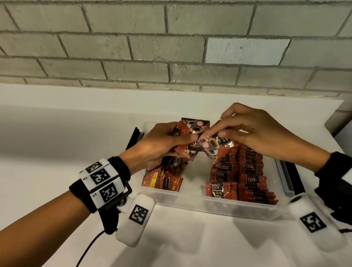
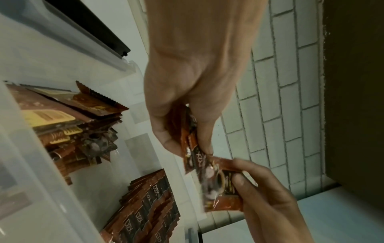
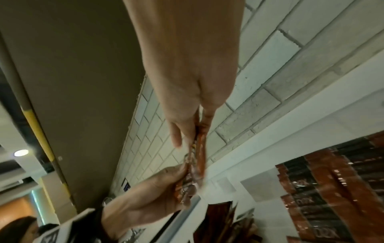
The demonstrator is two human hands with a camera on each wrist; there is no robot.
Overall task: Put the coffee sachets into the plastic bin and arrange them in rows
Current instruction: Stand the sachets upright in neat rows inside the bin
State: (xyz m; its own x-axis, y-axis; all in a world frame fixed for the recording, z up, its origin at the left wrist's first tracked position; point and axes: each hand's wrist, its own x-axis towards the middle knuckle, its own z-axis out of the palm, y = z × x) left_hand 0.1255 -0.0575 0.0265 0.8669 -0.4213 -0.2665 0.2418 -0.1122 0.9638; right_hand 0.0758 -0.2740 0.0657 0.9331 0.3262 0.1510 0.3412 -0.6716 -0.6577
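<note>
Above the clear plastic bin (image 1: 217, 205), the left hand (image 1: 153, 146) grips a small bunch of coffee sachets (image 1: 187, 134), its fingers (image 1: 171, 128) curled behind them and the thumb pressed flat across their front. The right hand (image 1: 259, 134) meets it from the other side: its thumb and forefinger are clamped on a single sachet (image 1: 217, 146), which hangs tilted just below those fingertips and touches the bunch in the left hand. In the left wrist view the same sachet (image 2: 220, 185) shows a coffee cup print and lies between the right thumb and the fingers (image 2: 261, 172) behind it; its edge is blurred. The right wrist view shows the sachet (image 3: 198, 157) edge-on, pinched between the right fingers (image 3: 178, 131), with the left hand (image 3: 149, 194) holding the lower end of the bunch.

Under the right fingers, inside the bin, two neat rows of sachets (image 1: 244, 181) stand overlapped like shingles, labels reading D2X. Under the left fingers, at the other side of the bin, a looser heap of sachets (image 1: 163, 176) lies at mixed angles, some showing yellow panels. A bare strip of bin floor separates the heap from the rows. The bin sits on the white tabletop (image 1: 199, 258), which meets a grey brick wall (image 1: 139, 29) beyond the fingertips
</note>
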